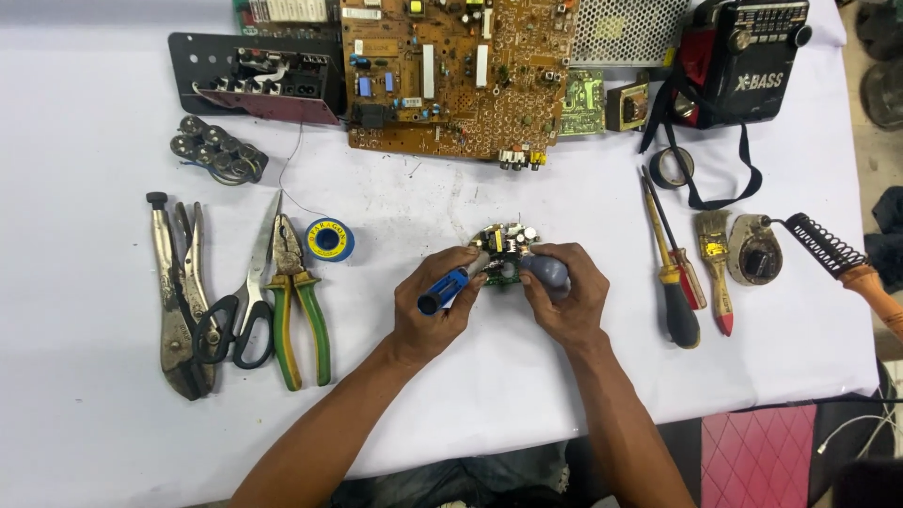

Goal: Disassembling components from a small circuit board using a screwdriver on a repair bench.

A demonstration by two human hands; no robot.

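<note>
Blue-handled tool gripped in my left hand, right hand clamping small round board; tip slip could gouge components.

A round blue and yellow label tops the solder spool beside the pliers; a white rectangular sticker sits at the desk's far edge.

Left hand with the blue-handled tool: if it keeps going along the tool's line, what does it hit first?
The left hand aims its blue-handled tool up and right; the tip looks already at the small round circuit board that the right hand holds. Contact is unclear.
</note>
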